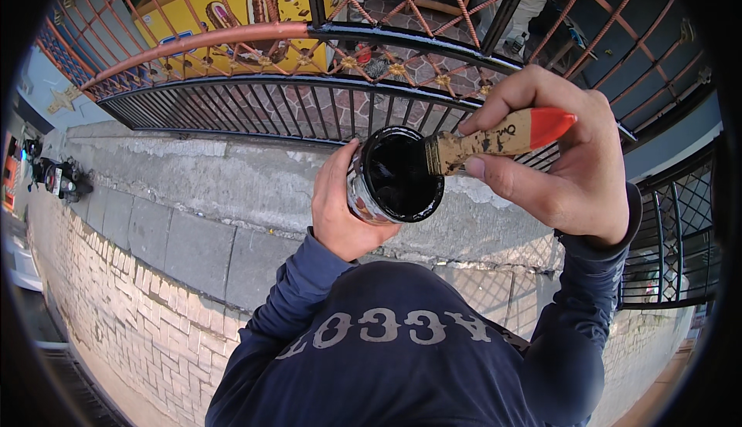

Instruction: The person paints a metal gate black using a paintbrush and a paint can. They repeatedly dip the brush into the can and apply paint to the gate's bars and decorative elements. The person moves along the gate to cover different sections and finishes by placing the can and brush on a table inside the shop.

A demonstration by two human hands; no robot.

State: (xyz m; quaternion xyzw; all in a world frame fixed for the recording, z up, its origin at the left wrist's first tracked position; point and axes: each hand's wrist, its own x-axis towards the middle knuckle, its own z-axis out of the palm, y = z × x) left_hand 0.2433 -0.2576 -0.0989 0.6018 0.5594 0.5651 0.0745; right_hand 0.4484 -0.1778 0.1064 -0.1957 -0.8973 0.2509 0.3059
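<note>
My left hand (340, 207) is wrapped round the side of a paint can (360, 191), whose open mouth faces up and shows black paint inside. Between the thumb and fingers of my right hand (568, 156) is a paintbrush (495, 142) with a paint-stained wooden handle and a red end. The brush points left, its ferrule over the can's right rim; the bristles are hard to make out against the dark paint. Just beyond both hands stands a metal fence (371, 33), partly black and partly copper-coloured, with black upright bars below.
Behind the fence are a yellow chest (178, 21) with pictures on it and a patterned stone floor. A concrete ledge (255, 172) runs along the fence's foot, beside grey slabs and brick paving (147, 296). A motorcycle (58, 177) stands far left; a black lattice gate (672, 234) is at right.
</note>
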